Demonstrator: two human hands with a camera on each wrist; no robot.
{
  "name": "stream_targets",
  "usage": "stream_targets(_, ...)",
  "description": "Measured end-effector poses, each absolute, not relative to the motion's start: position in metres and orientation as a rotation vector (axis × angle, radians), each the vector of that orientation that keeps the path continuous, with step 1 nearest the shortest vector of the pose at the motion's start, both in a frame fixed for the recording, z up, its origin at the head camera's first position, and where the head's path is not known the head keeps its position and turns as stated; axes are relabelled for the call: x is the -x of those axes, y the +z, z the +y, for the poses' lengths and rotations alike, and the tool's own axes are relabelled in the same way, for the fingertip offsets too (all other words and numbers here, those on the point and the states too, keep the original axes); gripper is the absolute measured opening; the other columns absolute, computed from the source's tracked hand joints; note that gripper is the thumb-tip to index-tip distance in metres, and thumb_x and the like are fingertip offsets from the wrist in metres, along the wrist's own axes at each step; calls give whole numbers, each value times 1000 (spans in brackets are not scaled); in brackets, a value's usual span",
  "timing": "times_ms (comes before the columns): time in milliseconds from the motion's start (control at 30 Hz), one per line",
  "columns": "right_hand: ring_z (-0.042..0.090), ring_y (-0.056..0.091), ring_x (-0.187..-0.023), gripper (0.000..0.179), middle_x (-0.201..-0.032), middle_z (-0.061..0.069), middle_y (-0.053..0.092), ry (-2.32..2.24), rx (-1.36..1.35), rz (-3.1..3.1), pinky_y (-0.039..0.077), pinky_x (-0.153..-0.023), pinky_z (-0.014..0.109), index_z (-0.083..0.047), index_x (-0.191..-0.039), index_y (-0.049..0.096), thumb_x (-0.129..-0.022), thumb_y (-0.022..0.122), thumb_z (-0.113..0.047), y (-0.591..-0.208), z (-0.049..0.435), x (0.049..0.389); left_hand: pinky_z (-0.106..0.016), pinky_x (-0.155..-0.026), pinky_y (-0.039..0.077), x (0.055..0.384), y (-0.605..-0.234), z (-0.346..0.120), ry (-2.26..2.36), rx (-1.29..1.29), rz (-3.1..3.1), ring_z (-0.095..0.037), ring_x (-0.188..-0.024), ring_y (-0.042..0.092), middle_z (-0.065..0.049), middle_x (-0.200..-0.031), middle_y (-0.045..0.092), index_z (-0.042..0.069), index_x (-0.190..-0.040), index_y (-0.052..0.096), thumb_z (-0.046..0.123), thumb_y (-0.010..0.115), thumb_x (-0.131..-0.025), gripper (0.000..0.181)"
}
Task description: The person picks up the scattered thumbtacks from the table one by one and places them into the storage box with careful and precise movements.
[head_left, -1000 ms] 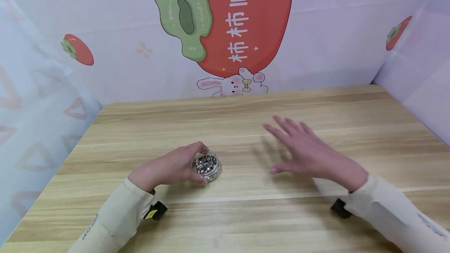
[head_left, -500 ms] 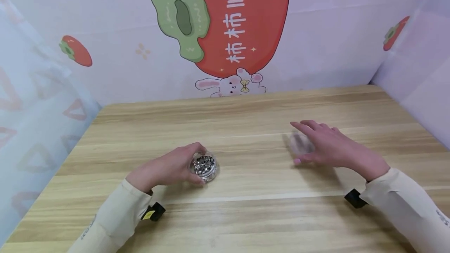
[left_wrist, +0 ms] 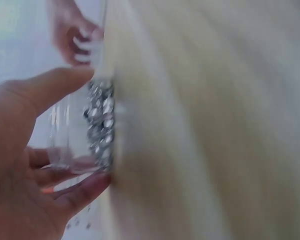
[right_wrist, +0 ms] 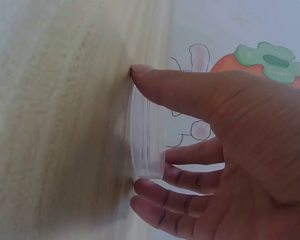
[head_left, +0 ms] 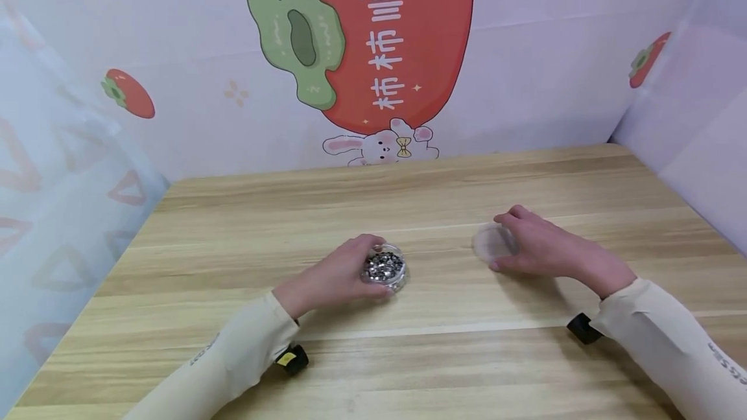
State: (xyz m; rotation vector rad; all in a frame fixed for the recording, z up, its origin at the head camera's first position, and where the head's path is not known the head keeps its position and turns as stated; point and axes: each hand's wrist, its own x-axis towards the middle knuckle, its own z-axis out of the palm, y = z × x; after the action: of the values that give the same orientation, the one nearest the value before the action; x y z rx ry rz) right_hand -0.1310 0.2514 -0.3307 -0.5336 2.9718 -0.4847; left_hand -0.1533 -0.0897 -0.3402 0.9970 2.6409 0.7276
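My left hand [head_left: 341, 274] grips a clear round plastic jar [head_left: 399, 282] at its sides, thumb near, fingers far. Many small shiny silver pieces [left_wrist: 101, 125] fill the jar's lower part; their exact kind is too small to tell. The jar stands upright at or just above the tabletop. To its right, my right hand [head_left: 543, 246] holds a shallow clear round plastic lid [head_left: 489, 244] by its edge. Ridges run along the lid's side in the right wrist view, where the thumb is at one edge and curled fingers at the other. Jar and lid are apart.
Both hands work over a wood-grain table [head_left: 373, 355]. A printed cloth backdrop [head_left: 192, 109] rises behind its far edge, with cloth at both sides. A small black device [head_left: 292, 360] sits under the left wrist, and another black device [head_left: 583, 329] under the right.
My left hand has moved right with the jar. My right hand went right with spread fingers, then closed round the lid, which now shows. The head view has shifted slightly.
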Motion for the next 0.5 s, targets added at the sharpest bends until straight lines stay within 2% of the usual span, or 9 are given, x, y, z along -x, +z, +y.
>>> stream_targets(200, 27, 55, -94, 68, -117, 23, 49, -567, 615, 2966, 51, -81, 42, 9, -125, 52, -75, 81, -28, -330, 246, 132, -41, -103, 45, 152, -348, -61, 905, -927, 2604, -26, -116, 56, -11, -126, 60, 6, -136, 47, 30, 83, -72, 77)
stream_targets(367, 29, 58, -102, 74, -125, 22, 46, -677, 690, 2935, 53, -86, 44, 7, -133, 49, -74, 83, -21, -328, 229, 130, -39, -99, 46, 152, -354, -46, 945, -863, 2603, -23, -113, 56, -7, -124, 62, 12, -136, 48, 30, 81, -70, 76)
stream_targets(500, 26, 58, -103, 77, -129, 16, 49, -718, 798, 2916, 53, -84, 40, 2, -139, 46, -75, 83, -20, -325, 217, 128, -39, -98, 47, 151, -354, -40, 948, -831, 2610, -21, -112, 56, -5, -125, 62, 16, -137, 47, 32, 80, -71, 76)
